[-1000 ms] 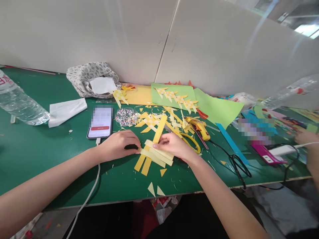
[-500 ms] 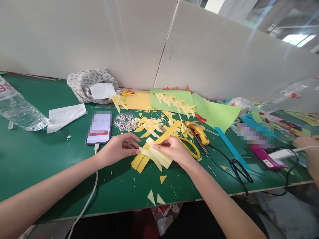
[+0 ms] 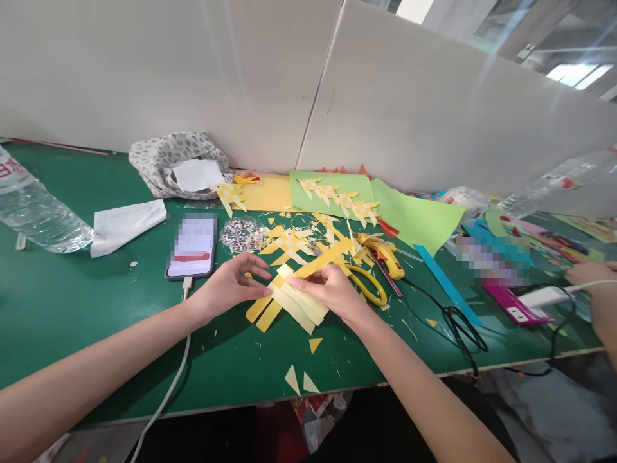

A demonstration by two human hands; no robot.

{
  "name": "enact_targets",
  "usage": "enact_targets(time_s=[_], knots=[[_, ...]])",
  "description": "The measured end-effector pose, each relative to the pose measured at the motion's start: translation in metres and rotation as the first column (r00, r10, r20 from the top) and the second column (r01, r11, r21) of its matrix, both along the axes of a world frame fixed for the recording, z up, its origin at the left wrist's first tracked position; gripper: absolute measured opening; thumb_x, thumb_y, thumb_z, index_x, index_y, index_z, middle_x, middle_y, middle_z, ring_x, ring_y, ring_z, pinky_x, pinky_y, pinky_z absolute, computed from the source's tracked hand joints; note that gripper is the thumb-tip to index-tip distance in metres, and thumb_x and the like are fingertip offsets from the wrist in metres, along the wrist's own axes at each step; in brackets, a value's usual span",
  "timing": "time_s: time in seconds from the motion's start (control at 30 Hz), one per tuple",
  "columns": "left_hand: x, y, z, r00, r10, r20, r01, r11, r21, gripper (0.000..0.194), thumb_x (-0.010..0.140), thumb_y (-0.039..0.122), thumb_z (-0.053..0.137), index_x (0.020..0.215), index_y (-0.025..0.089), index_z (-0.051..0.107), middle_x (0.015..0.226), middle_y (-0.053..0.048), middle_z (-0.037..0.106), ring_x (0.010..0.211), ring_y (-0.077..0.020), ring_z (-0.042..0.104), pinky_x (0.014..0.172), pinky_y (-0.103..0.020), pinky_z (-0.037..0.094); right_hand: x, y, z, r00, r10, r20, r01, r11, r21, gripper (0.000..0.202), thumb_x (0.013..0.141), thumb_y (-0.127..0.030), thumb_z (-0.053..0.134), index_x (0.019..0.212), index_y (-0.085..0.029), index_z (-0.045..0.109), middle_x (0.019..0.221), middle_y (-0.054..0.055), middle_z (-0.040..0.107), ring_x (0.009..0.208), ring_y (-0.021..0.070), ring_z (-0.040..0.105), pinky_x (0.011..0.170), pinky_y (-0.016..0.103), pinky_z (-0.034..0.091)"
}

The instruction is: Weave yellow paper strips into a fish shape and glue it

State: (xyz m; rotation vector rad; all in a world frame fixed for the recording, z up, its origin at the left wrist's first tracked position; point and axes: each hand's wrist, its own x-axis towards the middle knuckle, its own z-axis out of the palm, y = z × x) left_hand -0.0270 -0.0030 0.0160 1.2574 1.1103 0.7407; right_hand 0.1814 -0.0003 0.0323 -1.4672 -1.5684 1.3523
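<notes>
Between my hands are woven paper strips [image 3: 297, 307], pale yellow ones crossing darker yellow ones, held just above the table. My right hand [image 3: 324, 288] pinches the strips, its thumb on top near the crossing. From the left, my left hand [image 3: 241, 283] holds the edge of the weave between thumb and a finger, the other fingers curled above. Just behind lies a finished woven paper fish [image 3: 289, 243] in pale and dark yellow, among paper scraps. Yellow-handled scissors [image 3: 370, 286] lie right of my right hand, their blades hidden.
A charging phone [image 3: 191, 247] and a tray of googly eyes [image 3: 242, 235] lie at left. A water bottle [image 3: 41, 209] stands further left. At right are a yellow glue gun [image 3: 383, 256], a blue strip [image 3: 448, 286], a magenta power strip [image 3: 518, 308] and another person's hand [image 3: 590, 276].
The pale strips have drawn together side by side, closing the gap between them. The weave has shifted slightly left, with both hands still on it.
</notes>
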Motion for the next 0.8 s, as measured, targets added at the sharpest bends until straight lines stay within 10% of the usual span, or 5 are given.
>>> enact_targets(time_s=[0.6, 0.7, 0.8], knots=[[0.002, 0.000, -0.005, 0.999, -0.031, -0.034, 0.033, 0.998, 0.053, 0.036, 0.069, 0.026, 0.069, 0.099, 0.018, 0.052, 0.079, -0.003, 0.069, 0.078, -0.0181, 0.067, 0.079, -0.037, 0.054, 0.001, 0.006, -0.009, 0.987, 0.116, 0.115, -0.119, 0.993, 0.015, 0.045, 0.064, -0.042, 0.072, 0.101, -0.019, 0.059, 0.104, 0.008, 0.065, 0.092, 0.0223, 0.063, 0.076, 0.034, 0.051], [0.000, -0.001, -0.007, 0.992, -0.013, -0.127, 0.043, 0.970, 0.239, 0.043, 0.071, 0.031, 0.067, 0.108, 0.020, 0.049, 0.097, -0.006, 0.067, 0.084, -0.0186, 0.066, 0.077, -0.036, 0.055, 0.005, 0.007, -0.010, 0.985, 0.139, 0.101, -0.137, 0.990, -0.021, 0.040, 0.066, -0.037, 0.070, 0.100, -0.020, 0.057, 0.098, 0.006, 0.066, 0.085, 0.0205, 0.065, 0.072, 0.032, 0.051], [-0.003, -0.002, -0.009, 0.951, 0.077, -0.299, 0.109, 0.823, 0.557, 0.041, 0.077, 0.028, 0.059, 0.116, 0.021, 0.046, 0.118, -0.009, 0.058, 0.105, -0.0213, 0.057, 0.085, -0.039, 0.051, 0.005, 0.008, -0.009, 0.972, 0.155, 0.178, -0.154, 0.988, -0.020, 0.033, 0.068, -0.035, 0.067, 0.096, -0.021, 0.058, 0.093, 0.004, 0.067, 0.081, 0.0194, 0.064, 0.066, 0.029, 0.050]])
